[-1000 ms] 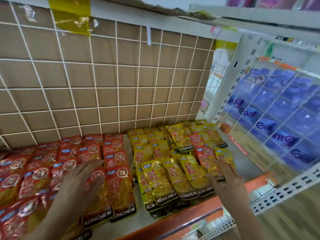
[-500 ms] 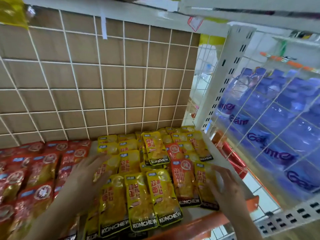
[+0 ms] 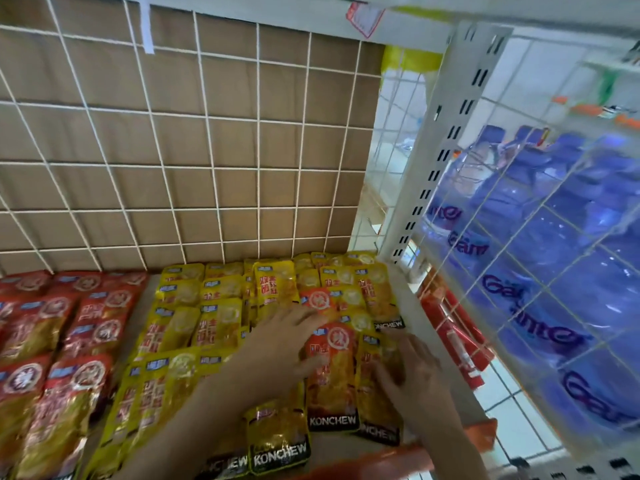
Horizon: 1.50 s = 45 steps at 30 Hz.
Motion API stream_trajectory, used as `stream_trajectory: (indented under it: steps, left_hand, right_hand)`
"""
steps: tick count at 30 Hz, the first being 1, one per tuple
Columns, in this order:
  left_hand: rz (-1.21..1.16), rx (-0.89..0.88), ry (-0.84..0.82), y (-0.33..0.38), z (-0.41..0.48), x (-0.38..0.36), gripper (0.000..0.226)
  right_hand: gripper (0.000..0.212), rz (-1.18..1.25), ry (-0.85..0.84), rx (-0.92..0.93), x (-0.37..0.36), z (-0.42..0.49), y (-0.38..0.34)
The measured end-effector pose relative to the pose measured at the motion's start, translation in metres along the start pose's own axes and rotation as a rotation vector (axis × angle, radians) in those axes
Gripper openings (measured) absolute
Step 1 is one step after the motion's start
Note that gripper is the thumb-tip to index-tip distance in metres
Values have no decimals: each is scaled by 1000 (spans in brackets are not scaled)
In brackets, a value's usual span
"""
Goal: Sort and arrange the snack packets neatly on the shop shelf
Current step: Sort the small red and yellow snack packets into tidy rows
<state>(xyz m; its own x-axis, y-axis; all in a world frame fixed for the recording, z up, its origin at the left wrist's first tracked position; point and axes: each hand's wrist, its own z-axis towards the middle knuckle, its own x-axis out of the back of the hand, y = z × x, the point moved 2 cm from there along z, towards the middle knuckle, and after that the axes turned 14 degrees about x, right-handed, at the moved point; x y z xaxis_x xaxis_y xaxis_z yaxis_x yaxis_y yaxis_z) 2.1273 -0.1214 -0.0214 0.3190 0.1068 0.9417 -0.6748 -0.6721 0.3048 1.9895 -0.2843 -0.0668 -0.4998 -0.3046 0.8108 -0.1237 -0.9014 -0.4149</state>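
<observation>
Lying face up among the yellow packets [image 3: 194, 327], a red packet [image 3: 330, 372] sits in the wrong block, near the right end of the shelf [image 3: 410, 306], with a second red one [image 3: 317, 300] just beyond it. The left hand [image 3: 277, 351] is spread over it, fingers straight and flat; its grip is wide open and has hold of nothing. The right hand [image 3: 412, 379] rests on the yellow packet just right of it, fingers loosely bent and pressing down, closed round nothing. The red block [image 3: 69, 327] lies at the left, parted from the yellow by a bare strip of shelf. A wire grid [image 3: 207, 133] backs the shelf; blue packs [image 3: 554, 271] show behind mesh at the right. The step in hand looks like picking out the strays. Next, I judge, the left hand must pinch the red packet by an edge, lift it clear without dragging its yellow neighbours, and carry it left to the red block.
</observation>
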Motion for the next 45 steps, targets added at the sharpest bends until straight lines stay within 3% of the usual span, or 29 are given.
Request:
stream_trajectory:
  steps: [5,10,16,25,30,34,39,43,45]
  left_hand:
    - [106,10,-55,14,5,-7,86]
    - [50,43,-58,18,12,-8,91]
    - [-189,147,-107,16,22,-9,76]
    - [-353,193,-110,7,25,-17,59]
    - [-304,134,1,6,25,-20,22]
    - [-447,70,97,11,20,-15,11]
    - [-860,104,101,16,10,1,13]
    - [-1097,196,316,2,-4,20,16]
    - [-1119,193,422,-10,-12,29,15]
  right_hand:
    - [50,-13,-11,-3,0,-1,0]
    - [47,-23,-15,8,-1,-2,2]
    - [49,-34,-17,-2,-3,-2,3]
    - [54,-26,-36,-27,-1,-1,1]
    - [57,-15,-50,-44,0,-2,-1]
    - [60,-6,-52,-63,1,-2,-1]
    - [61,16,-55,-75,1,-2,0]
    - [60,-33,-74,-82,3,0,-1]
    - [51,-67,-60,-79,6,4,-4]
